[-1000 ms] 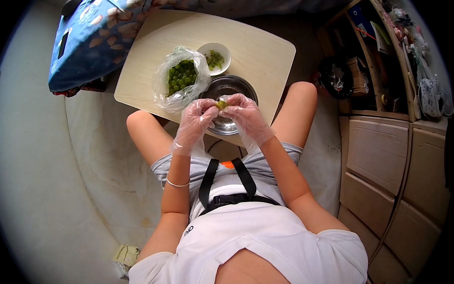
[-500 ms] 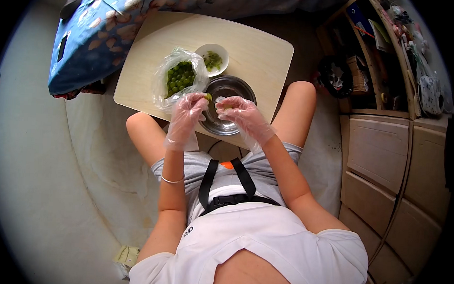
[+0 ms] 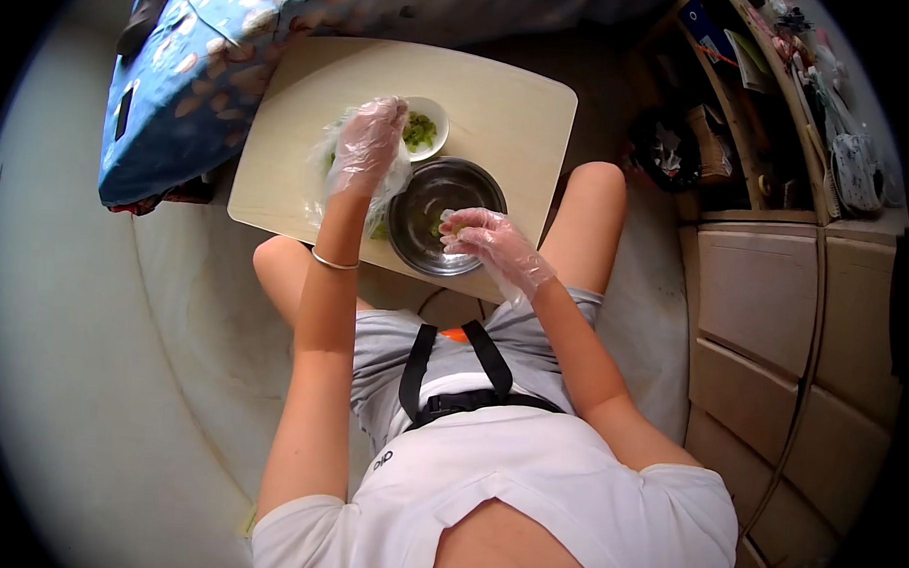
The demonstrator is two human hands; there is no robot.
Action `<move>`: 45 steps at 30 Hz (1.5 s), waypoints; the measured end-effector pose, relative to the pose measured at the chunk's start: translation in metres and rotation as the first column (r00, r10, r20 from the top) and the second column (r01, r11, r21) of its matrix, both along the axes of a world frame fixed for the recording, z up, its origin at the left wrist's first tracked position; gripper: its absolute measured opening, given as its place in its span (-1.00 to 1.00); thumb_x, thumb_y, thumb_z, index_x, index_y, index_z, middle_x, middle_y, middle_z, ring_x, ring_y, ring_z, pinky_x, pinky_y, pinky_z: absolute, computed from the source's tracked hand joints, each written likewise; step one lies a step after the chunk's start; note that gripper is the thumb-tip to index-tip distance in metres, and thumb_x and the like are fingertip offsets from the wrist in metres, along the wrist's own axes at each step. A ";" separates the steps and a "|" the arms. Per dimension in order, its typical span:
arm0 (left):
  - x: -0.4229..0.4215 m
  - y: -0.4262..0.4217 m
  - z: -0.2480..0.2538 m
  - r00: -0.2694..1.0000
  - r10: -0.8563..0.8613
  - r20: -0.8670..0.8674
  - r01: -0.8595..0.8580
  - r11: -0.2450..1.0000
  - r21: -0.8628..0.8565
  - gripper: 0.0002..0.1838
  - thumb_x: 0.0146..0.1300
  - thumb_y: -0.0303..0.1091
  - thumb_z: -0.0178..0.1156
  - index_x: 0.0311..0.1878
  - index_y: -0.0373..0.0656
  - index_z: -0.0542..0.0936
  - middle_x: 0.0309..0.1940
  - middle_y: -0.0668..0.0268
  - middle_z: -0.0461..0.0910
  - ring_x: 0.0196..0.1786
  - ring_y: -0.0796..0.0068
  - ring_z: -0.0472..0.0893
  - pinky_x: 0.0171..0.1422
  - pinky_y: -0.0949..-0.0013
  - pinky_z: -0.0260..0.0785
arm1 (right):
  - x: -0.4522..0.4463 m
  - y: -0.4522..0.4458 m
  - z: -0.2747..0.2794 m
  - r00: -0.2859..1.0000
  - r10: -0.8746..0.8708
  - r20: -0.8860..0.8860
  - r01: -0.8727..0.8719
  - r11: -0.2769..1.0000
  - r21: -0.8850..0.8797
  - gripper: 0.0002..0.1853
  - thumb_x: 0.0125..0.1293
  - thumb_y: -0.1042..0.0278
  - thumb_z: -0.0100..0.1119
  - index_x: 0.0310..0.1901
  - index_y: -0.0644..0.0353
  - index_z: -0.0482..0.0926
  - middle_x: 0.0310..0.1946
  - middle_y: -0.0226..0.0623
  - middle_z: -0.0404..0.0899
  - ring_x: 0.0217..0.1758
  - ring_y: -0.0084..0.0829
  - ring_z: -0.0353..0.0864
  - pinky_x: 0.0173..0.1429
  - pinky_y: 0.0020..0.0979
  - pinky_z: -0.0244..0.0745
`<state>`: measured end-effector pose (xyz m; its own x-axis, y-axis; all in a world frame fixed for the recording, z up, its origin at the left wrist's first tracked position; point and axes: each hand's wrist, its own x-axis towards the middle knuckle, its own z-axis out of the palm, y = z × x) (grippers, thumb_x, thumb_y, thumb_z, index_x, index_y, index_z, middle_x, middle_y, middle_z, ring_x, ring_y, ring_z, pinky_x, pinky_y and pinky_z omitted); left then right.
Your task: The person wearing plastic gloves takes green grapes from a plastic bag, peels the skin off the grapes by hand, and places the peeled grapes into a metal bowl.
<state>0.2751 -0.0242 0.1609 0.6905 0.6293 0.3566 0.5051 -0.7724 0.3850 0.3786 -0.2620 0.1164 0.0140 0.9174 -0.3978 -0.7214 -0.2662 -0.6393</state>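
My left hand, in a clear plastic glove, is raised over the plastic bag, beside the white bowl. Its fingers are pinched together; whatever they hold is hidden. The bag's green grapes are mostly covered by the hand. Bits of green peel lie in the white bowl. My right hand, gloved too, is at the right side of the metal bowl, with its fingers closed around a pale green grape above the bowl.
The low wooden table stands between my knees. A bed with a blue flowered cover is at the far left. To the right are a wooden shelf with drawers and a black-lined bin.
My left hand has moved forward, away from the metal bowl, to above the bag beside the white bowl. My right hand has stayed by the metal bowl, a little lower in view.
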 end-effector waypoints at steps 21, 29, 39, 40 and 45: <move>-0.082 -0.150 0.039 0.997 -0.021 0.080 0.049 0.925 -0.376 -0.87 0.22 -0.48 0.23 -0.16 -0.22 0.61 -0.35 0.10 0.59 -0.28 0.05 0.60 -0.18 0.17 0.45 | -0.020 0.021 -0.001 0.990 0.126 0.060 -0.126 0.992 -0.012 -0.81 0.30 0.56 0.13 -0.07 0.35 0.58 -0.23 -0.26 0.65 -0.22 -0.50 0.66 0.01 -0.44 0.60; -0.081 -0.152 0.037 0.998 -0.032 0.059 0.053 0.915 -0.400 -0.85 0.23 -0.44 0.25 -0.14 -0.21 0.62 -0.30 0.11 0.59 -0.26 0.04 0.60 -0.15 0.15 0.45 | -0.018 0.020 -0.002 0.989 0.096 0.112 -0.095 0.995 -0.010 -0.82 0.31 0.55 0.14 -0.07 0.35 0.57 -0.22 -0.25 0.65 -0.21 -0.50 0.66 -0.03 -0.46 0.61; -0.076 -0.155 0.028 0.996 -0.016 0.084 0.044 0.935 -0.351 -0.82 0.21 -0.42 0.27 -0.13 -0.23 0.61 -0.33 0.11 0.57 -0.26 0.07 0.58 -0.14 0.16 0.44 | -0.018 0.022 0.012 0.897 0.117 0.427 -0.133 0.991 0.010 -0.84 0.32 0.52 0.20 -0.09 0.32 0.52 -0.22 -0.31 0.62 -0.14 -0.54 0.64 -0.01 -0.47 0.60; -0.076 -0.154 0.028 0.997 -0.010 0.076 0.038 0.926 -0.376 -0.83 0.21 -0.43 0.26 -0.14 -0.23 0.61 -0.33 0.10 0.57 -0.27 0.07 0.58 -0.14 0.16 0.44 | -0.019 0.021 0.013 0.897 0.115 0.426 -0.132 0.991 0.010 -0.84 0.32 0.52 0.20 -0.09 0.32 0.52 -0.22 -0.31 0.62 -0.14 -0.54 0.64 -0.01 -0.47 0.60; -0.077 -0.152 0.027 0.996 -0.017 0.084 0.049 0.915 -0.400 -0.85 0.25 -0.45 0.23 -0.14 -0.26 0.61 -0.32 0.08 0.58 -0.27 0.09 0.58 -0.15 0.20 0.45 | -0.017 0.019 0.015 0.860 0.105 0.499 -0.156 0.986 0.062 -0.81 0.29 0.54 0.16 -0.08 0.36 0.53 -0.19 -0.27 0.62 -0.12 -0.55 0.62 0.00 -0.48 0.56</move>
